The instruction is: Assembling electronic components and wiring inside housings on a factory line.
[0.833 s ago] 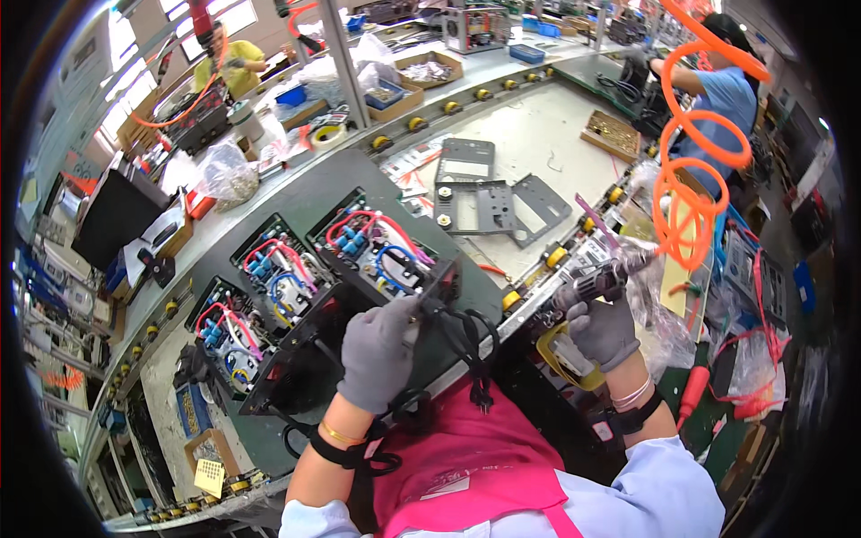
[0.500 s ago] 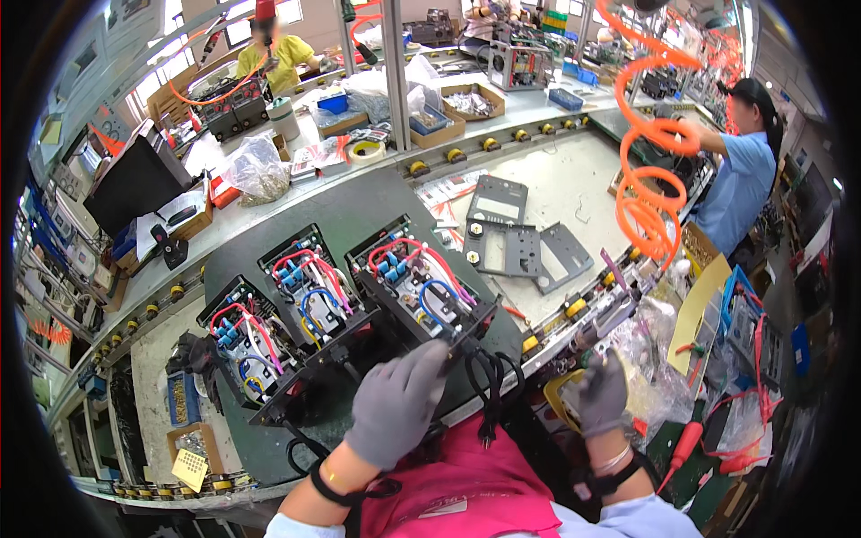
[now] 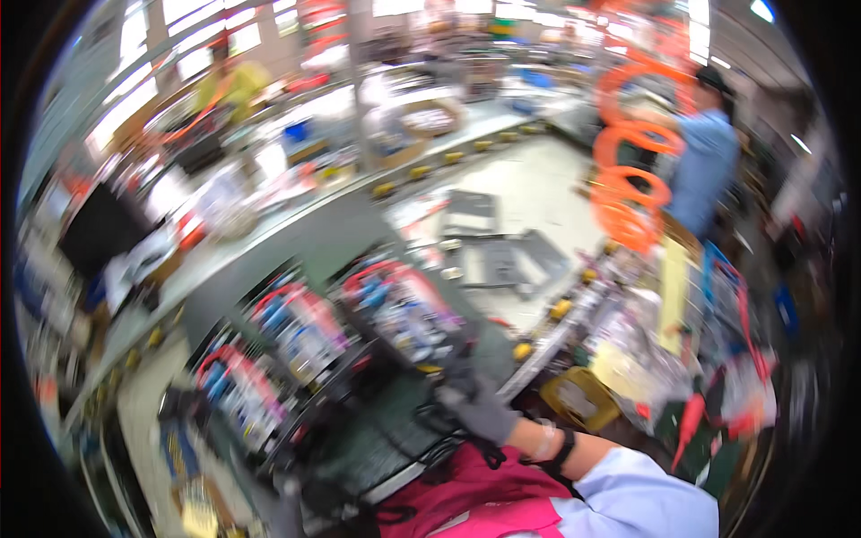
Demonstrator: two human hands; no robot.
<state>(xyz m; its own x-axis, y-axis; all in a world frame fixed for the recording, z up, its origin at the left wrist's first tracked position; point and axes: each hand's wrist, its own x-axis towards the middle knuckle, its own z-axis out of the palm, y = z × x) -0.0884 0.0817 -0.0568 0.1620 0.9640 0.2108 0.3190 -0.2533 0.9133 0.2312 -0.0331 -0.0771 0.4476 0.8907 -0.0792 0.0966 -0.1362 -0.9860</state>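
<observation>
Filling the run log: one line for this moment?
view: blurred | right hand: gloved, beside wired units, grip unclear | left hand: unseen

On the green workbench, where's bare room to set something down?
The pale bench top beyond the grey metal plates looks bare, up to the coiled orange hose. Crowded: the open wired units by the gloved hand; the picture is blurred.

A blurred workshop: bright windows (image 3: 193, 45) at upper left, long grey workbench (image 3: 305, 233), orange coiled hose (image 3: 628, 170) hanging.
</observation>
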